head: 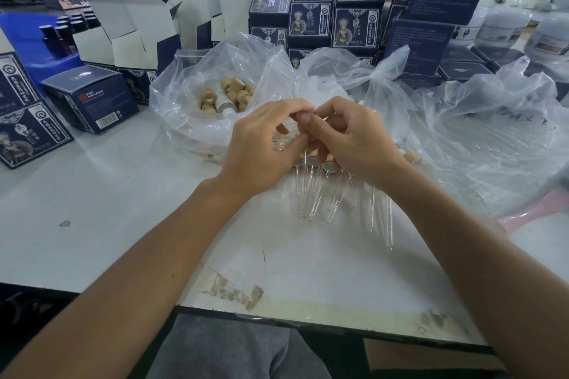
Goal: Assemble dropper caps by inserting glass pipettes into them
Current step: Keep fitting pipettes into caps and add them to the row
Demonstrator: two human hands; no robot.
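Note:
My left hand [261, 148] and my right hand [351, 141] meet above the table, fingertips together. Between them they pinch a tan dropper cap [303, 128], mostly hidden by the fingers. A thin glass pipette [323, 117] shows at my right fingertips. Under my hands lie several assembled droppers [314, 191] with tan caps and clear glass pipettes pointing toward me. Behind, a clear plastic bag [191, 92] holds several loose tan caps [229, 94]. A second clear bag [492, 138] on the right holds glass pipettes, hard to make out.
Dark blue printed cartons [332, 3] are stacked along the back. Open white-lined boxes [129, 28] stand at the back left, a closed blue box [89, 98] lies at left. White jars [505, 24] sit at the far right. The table's front edge [308, 320] is worn.

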